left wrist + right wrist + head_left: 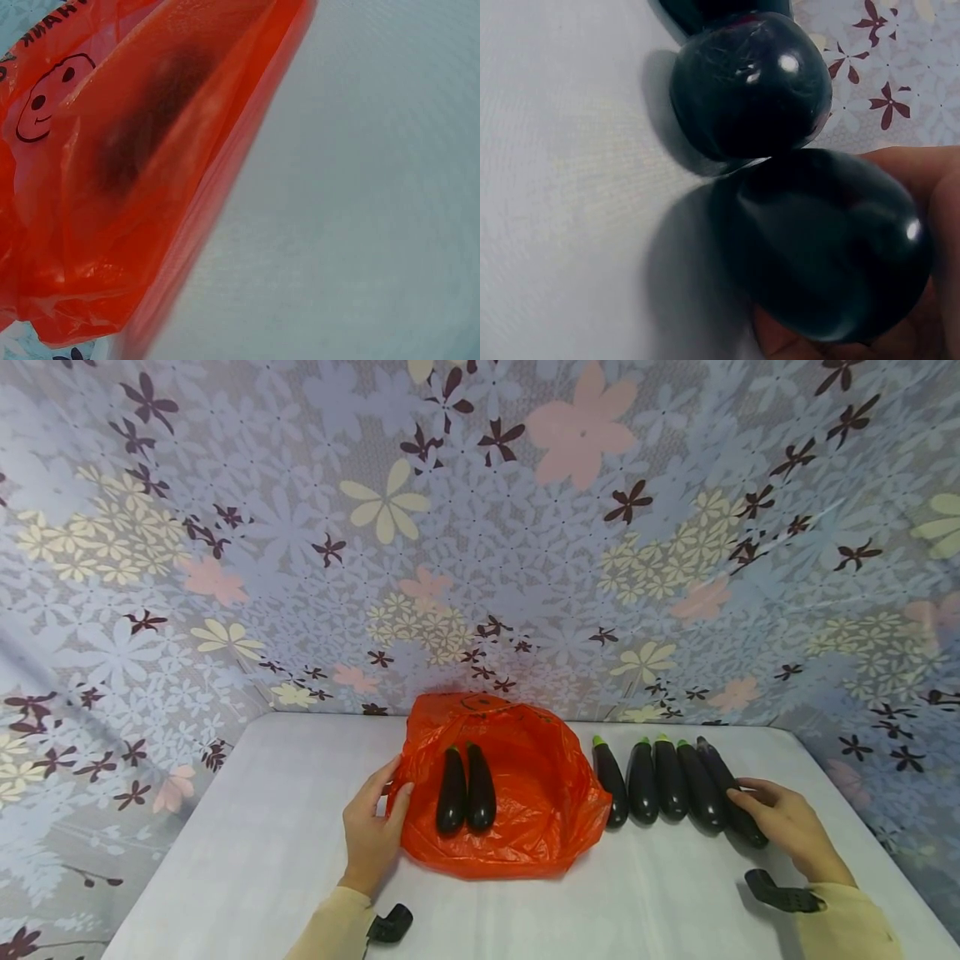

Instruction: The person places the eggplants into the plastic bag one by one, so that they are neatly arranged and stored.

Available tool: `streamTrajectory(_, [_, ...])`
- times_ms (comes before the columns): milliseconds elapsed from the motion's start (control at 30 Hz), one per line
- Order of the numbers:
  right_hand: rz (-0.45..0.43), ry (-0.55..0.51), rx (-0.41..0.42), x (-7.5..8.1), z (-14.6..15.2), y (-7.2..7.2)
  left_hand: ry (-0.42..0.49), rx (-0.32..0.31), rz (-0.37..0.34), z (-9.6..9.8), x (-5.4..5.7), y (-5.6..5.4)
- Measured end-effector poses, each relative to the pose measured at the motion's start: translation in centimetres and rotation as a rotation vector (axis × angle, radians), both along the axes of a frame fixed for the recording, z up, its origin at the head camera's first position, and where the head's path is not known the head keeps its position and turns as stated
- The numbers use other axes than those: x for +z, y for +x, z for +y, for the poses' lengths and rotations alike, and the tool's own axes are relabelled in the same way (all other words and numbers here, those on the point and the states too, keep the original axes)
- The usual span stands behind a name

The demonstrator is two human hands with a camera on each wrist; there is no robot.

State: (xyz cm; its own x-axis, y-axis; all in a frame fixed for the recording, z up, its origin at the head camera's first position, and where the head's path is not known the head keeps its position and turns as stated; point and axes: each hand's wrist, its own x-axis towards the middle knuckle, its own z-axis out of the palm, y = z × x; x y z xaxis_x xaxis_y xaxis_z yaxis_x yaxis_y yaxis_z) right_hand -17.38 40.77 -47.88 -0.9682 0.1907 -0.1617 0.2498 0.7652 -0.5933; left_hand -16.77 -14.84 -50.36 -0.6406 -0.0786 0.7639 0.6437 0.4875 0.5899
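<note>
An open red plastic bag [517, 852] lies on the white table with two dark eggplants [452, 793] side by side in its mouth. My left hand [372, 831] holds the bag's left edge, thumb on the near side. In the left wrist view, one eggplant shows as a dark shape through the bag wall [82, 247]. At the right, my right hand [795, 831] grips the rightmost eggplant [738, 814] of a row around its body. The right wrist view shows that eggplant's rounded end [832, 247] with fingers [907, 161] around it, against its neighbour [754, 90].
Several more eggplants [671, 781] lie in a row between the bag and my right hand, green stem ends away from me. The leftmost one [611, 785] touches the bag's right edge. Flower-patterned cloth [480, 527] rises behind the white table [247, 827].
</note>
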Motion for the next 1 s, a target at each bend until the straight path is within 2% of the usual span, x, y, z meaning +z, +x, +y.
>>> streamTrajectory(167, [-0.011,-0.019,-0.025,-0.12,-0.08,0.01,-0.005,0.001,0.036,-0.01,0.01,-0.09])
streamTrajectory(600, [0.039,-0.004,-0.112,-0.15,-0.31,0.32,0.007,-0.006,0.034,0.08,0.11,-0.18])
streamTrajectory(833, [0.065,-0.005,-0.160,0.25,-0.45,0.28,0.007,0.000,0.040,0.17,0.32,-0.08])
streamTrajectory(1000, [0.051,-0.025,-0.199,0.78,-0.69,0.39,0.005,0.002,0.052,0.16,0.19,-0.15])
